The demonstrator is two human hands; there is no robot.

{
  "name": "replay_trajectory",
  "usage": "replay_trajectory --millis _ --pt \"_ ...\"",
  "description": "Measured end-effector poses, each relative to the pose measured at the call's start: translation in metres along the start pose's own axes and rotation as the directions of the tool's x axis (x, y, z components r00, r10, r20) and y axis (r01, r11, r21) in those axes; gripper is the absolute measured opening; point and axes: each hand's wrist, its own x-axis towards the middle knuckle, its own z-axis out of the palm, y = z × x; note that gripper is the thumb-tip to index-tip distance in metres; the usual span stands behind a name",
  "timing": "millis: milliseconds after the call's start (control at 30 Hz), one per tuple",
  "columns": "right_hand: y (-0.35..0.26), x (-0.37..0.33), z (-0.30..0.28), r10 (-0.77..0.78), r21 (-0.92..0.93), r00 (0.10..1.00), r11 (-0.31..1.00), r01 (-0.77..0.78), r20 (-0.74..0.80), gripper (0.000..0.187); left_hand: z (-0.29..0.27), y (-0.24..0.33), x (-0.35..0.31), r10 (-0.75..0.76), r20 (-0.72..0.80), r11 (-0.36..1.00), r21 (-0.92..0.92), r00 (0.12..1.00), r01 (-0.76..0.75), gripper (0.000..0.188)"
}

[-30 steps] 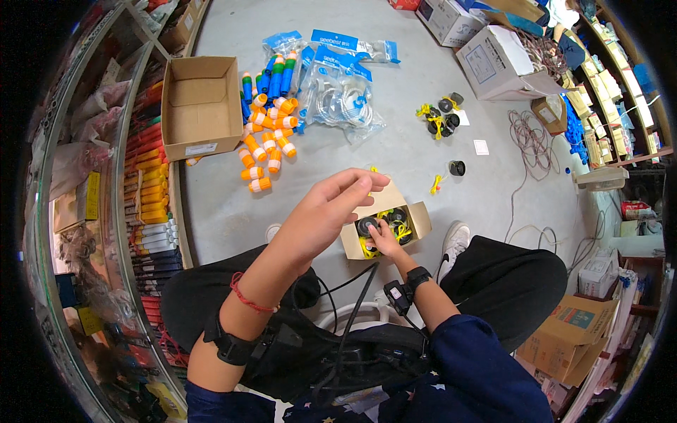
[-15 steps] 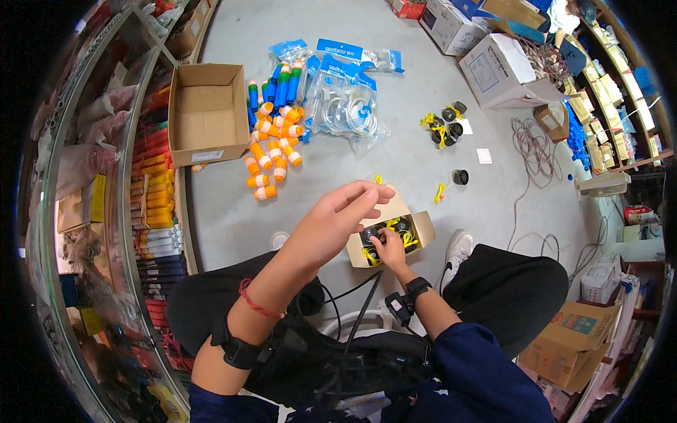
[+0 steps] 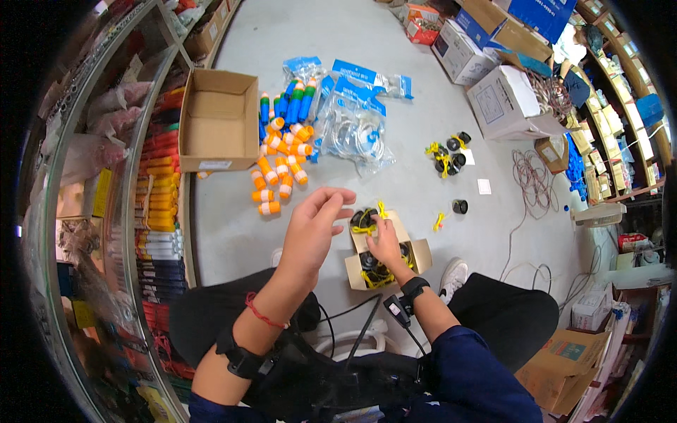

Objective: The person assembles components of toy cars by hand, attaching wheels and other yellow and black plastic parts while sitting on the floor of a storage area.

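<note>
My right hand [image 3: 384, 245] is clamped on a black round piece [image 3: 363, 217] with a yellow cord [image 3: 381, 209], and I hold it just above the far left edge of the small open carton [image 3: 422, 255]. How each fingertip presses the piece I cannot tell, because my own hand covers a part of it. My left hand [image 3: 314, 225] is empty; it hangs near the left of the carton, with the fingers a little bent and apart from the piece. Inside the carton lie more black pieces [image 3: 369, 261], mixed with yellow cords.

To the right of the carton and a little beyond it, one loose black cylinder [image 3: 460, 206] rests on the grey floor [image 3: 409, 162], near a yellow bundle [image 3: 438, 222]. Farther beyond the carton there is a cluster of black pieces with yellow cords [image 3: 451, 156].

Beyond the carton to the left are orange-and-white cylinders [image 3: 267, 170], blue-and-green cylinders [image 3: 307, 102], and clear bags [image 3: 352, 134] which contain white coils. Leftmost of these, an open brown cardboard box [image 3: 218, 116] stands well apart from the carton.
</note>
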Motion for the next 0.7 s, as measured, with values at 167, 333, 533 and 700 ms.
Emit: replay_trajectory --millis 167,333,533,700 --pt "-0.027 0.035 0.009 0.139 -0.243 0.896 0.969 -0.036 0.421 0.042 -0.009 0.001 0.002 0.029 -0.12 0.999 -0.024 0.992 -0.032 0.019" --pt "0.016 0.048 0.013 0.204 -0.377 0.906 0.924 -0.054 0.371 0.011 0.007 0.006 0.011 0.053 -0.048 0.998 -0.027 0.997 -0.055 0.018" --pt "0.017 0.068 -0.043 -0.304 -0.099 0.936 0.941 0.325 0.18 0.013 0.004 0.019 0.011 0.13 -0.055 0.99 -0.039 0.99 -0.132 0.017" --pt "-0.013 0.099 -0.14 0.07 0.013 0.825 0.996 -0.093 0.561 0.019 0.025 0.025 0.018 0.194 0.047 0.981 0.011 0.98 -0.194 0.017"
